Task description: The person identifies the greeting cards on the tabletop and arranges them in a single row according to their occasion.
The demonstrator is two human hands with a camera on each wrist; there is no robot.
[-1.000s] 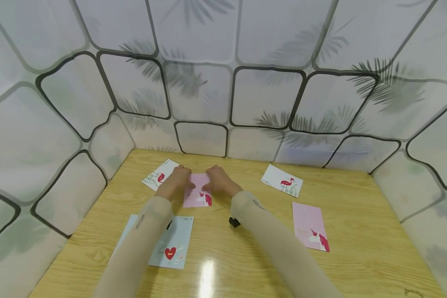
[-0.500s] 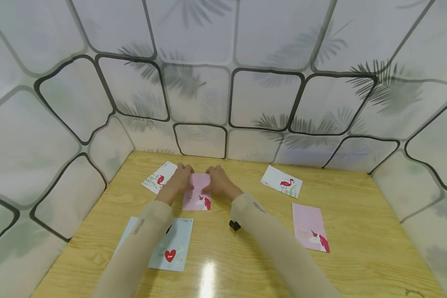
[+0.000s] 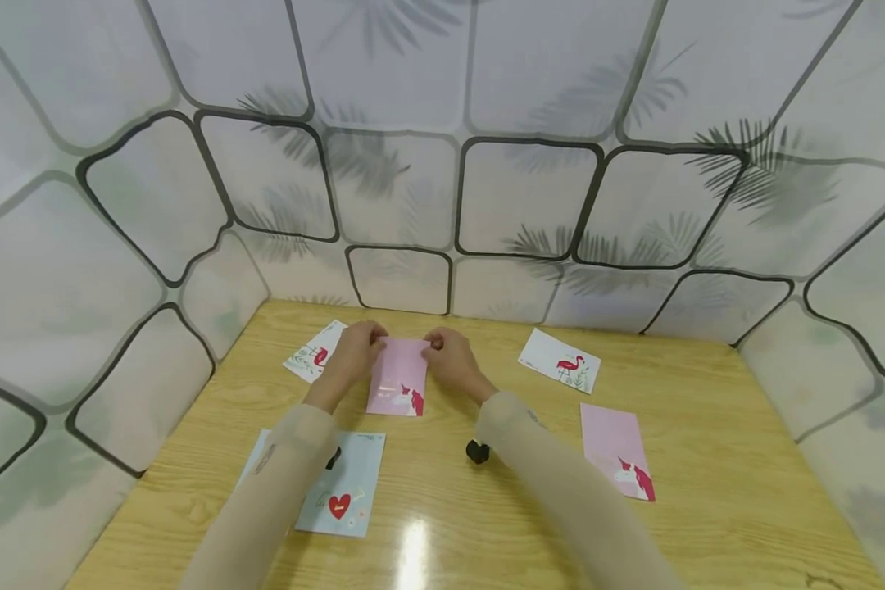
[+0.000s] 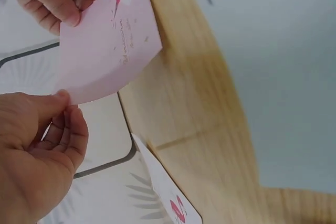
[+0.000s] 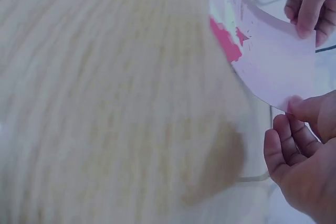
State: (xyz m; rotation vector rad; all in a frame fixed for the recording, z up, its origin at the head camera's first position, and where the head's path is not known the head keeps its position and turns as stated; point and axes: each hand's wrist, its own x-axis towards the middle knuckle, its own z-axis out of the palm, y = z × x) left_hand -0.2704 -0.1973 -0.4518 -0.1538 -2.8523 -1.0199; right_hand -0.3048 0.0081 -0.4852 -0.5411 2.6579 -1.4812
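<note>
A pink card with a unicorn print (image 3: 398,373) is held up between both hands near the back left of the table. My left hand (image 3: 356,352) pinches its far left corner between thumb and fingers; my right hand (image 3: 453,360) pinches the far right corner. In both wrist views the card (image 4: 105,51) bows in a curve and stands off the wood, its far edge toward the hands. Just left of my left hand lies a white flamingo card (image 3: 313,352), partly covered by that hand. The left forearm hides part of a pale blue heart card (image 3: 347,483).
To the right, another white flamingo card (image 3: 559,360) and another pink unicorn card (image 3: 617,451) lie flat on the wooden table (image 3: 501,508). A patterned cloth wall (image 3: 398,188) rises behind the table and along both sides.
Both hands have gone from resting over the pink card's sides to pinching its far corners. The card has lifted and shifted slightly right, and the right hand has moved a little to the right.
</note>
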